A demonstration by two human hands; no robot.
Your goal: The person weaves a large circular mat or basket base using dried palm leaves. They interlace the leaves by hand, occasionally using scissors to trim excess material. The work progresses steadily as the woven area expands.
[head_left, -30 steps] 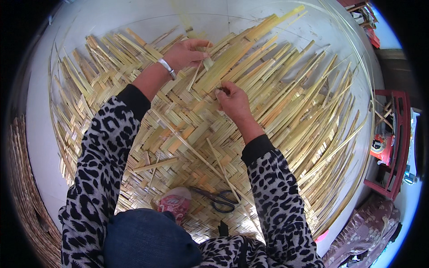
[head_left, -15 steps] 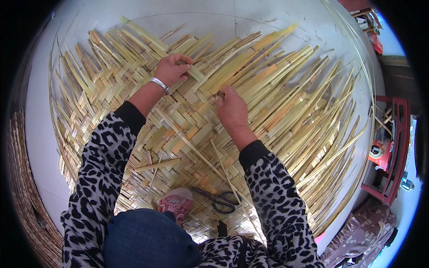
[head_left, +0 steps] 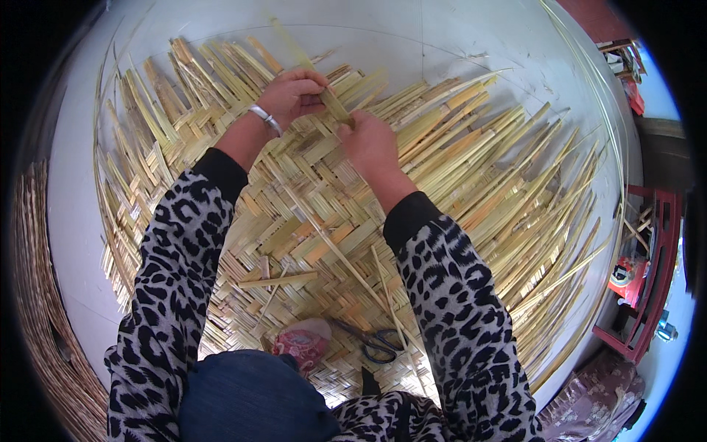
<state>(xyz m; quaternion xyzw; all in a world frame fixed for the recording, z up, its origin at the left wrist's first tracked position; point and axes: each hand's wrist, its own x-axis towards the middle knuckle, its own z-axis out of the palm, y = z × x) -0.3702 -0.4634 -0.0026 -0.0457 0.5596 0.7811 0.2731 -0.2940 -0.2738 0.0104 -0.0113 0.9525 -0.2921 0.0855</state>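
A large mat of woven bamboo strips (head_left: 283, 214) lies beneath my hands, its loose ends fanning out at the far and right sides. At its far part, my left hand (head_left: 291, 97) has fingers and thumb closed on a pale bamboo strip (head_left: 335, 105). The strip slants from far left toward my right hand (head_left: 372, 146), which pinches its near end. That strip is lifted off the weave, its far end blurred. Loose strips lie across the mat's middle, among them a short bamboo piece (head_left: 278, 280). Dark-handled scissors (head_left: 379, 345) rest on the mat near my patterned shoe (head_left: 302, 342).
Pale floor (head_left: 346, 33) surrounds the mat. A rolled or stacked brown woven sheet (head_left: 37, 295) stands at the left edge. On the right are a red wooden frame (head_left: 659, 272) and a patterned cloth (head_left: 596, 398). Long thin strips (head_left: 593, 92) curve along the far right.
My right hand has moved up and left, nearer my left hand. The bamboo strip between my hands now stands raised and slanted away. The view has shifted slightly.
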